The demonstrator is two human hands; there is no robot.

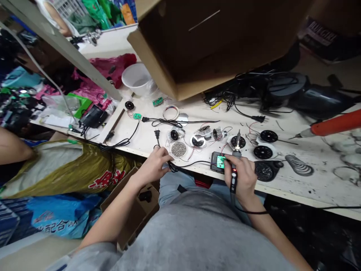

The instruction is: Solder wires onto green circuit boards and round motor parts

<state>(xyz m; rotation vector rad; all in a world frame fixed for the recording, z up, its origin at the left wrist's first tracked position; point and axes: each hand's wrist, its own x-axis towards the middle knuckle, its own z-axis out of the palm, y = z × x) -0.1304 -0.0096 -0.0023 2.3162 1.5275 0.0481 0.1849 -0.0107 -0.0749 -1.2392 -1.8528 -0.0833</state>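
Observation:
My left hand (153, 165) is closed around a bundled black power cord (172, 166) at the bench's front edge, its two-pin plug (157, 133) sticking up past the fingers. From this bundle the cord runs right to a small green circuit board (220, 162), which rests on a black block (213, 160). My right hand (242, 173) grips a soldering iron (234, 182), tip pointing away from me and up, clear of the board. Thumb and forefinger of that hand are at the board's right edge. Between my hands stands a round dish of metallic wire or beads (178, 149).
Several small motors with thin wires (198, 140) lie behind the dish. To the right are black round parts (263, 152), a coil of solder (299, 165) and a red-handled tool (335, 124). A large cardboard box (158, 60) overhangs the back, beside a white bowl (138, 79).

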